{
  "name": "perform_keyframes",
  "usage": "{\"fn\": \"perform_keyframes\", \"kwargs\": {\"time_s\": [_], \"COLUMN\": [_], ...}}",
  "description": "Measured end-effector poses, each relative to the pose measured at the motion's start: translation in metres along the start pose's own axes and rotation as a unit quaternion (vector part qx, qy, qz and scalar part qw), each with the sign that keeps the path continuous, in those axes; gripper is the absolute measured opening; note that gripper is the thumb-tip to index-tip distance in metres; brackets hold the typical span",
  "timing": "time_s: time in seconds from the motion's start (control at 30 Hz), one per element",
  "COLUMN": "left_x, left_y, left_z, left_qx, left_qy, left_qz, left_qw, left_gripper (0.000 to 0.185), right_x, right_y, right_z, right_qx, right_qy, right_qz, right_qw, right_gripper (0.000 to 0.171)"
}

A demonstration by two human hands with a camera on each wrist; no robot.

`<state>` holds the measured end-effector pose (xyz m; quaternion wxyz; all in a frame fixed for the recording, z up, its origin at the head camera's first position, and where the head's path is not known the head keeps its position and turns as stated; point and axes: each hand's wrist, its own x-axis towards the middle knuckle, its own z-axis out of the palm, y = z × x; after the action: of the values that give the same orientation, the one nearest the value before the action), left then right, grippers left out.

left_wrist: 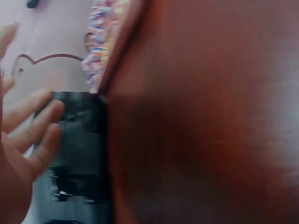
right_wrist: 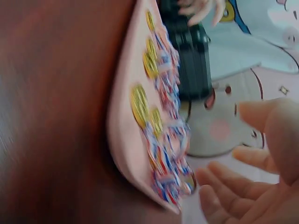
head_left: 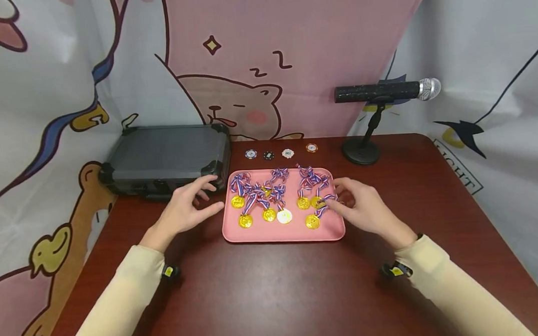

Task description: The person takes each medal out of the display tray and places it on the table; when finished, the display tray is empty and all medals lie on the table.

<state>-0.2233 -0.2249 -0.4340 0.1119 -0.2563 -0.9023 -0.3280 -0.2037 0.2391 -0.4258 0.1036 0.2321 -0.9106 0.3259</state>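
A pink tray (head_left: 272, 235) lies on the table, holding several gold medals (head_left: 246, 221) with striped red, white and blue ribbons (head_left: 312, 177). The medals form a larger group on the left and a smaller one on the right. My left hand (head_left: 185, 206) hovers by the tray's left edge, fingers spread and nothing held. At the right edge, my right hand (head_left: 365, 206) has its fingertips overlapping the rim and a ribbon in the head view. Seen from the right wrist, that same hand (right_wrist: 261, 177) has loose, parted fingers with no medal between them.
Behind my left hand stands a dark hard case (head_left: 164, 152). Several poker chips (head_left: 288, 153) form a row beyond the tray. A black microphone (head_left: 374, 92) rests on a round-based stand (head_left: 361, 151) at the back right. A printed cloth (head_left: 318, 45) hangs behind the table.
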Motion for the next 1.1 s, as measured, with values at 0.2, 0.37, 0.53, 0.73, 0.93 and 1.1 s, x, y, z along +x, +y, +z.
{"fn": "perform_keyframes", "kwargs": {"time_s": [0.2, 0.37, 0.53, 0.73, 0.93, 1.1], "left_x": [-0.009, -0.005, -0.003, -0.006, -0.004, -0.004], "left_y": [-0.012, -0.024, -0.031, -0.034, -0.036, -0.038], "left_z": [0.021, 0.032, 0.035, 0.036, 0.034, 0.034], "left_qx": [-0.030, -0.067, -0.098, -0.108, -0.107, -0.105], "left_qy": [-0.115, -0.151, -0.163, -0.179, -0.194, -0.197], "left_qz": [-0.079, -0.071, -0.089, -0.113, -0.116, -0.111], "left_qw": [0.9898, 0.9837, 0.9776, 0.9714, 0.9683, 0.9684], "left_gripper": [0.086, 0.087, 0.087, 0.088, 0.089, 0.090], "right_x": [-0.008, -0.008, -0.006, -0.009, -0.005, -0.003], "right_y": [-0.007, -0.010, -0.014, -0.018, -0.023, -0.024], "right_z": [0.028, 0.043, 0.052, 0.059, 0.056, 0.054], "right_qx": [0.017, -0.009, -0.041, -0.079, -0.086, -0.075], "right_qy": [-0.076, -0.117, -0.120, -0.120, -0.145, -0.158], "right_qz": [0.035, 0.062, 0.071, 0.089, 0.103, 0.117], "right_qw": [0.996, 0.991, 0.989, 0.986, 0.980, 0.978], "right_gripper": [0.040, 0.047, 0.045, 0.037, 0.038, 0.042]}}
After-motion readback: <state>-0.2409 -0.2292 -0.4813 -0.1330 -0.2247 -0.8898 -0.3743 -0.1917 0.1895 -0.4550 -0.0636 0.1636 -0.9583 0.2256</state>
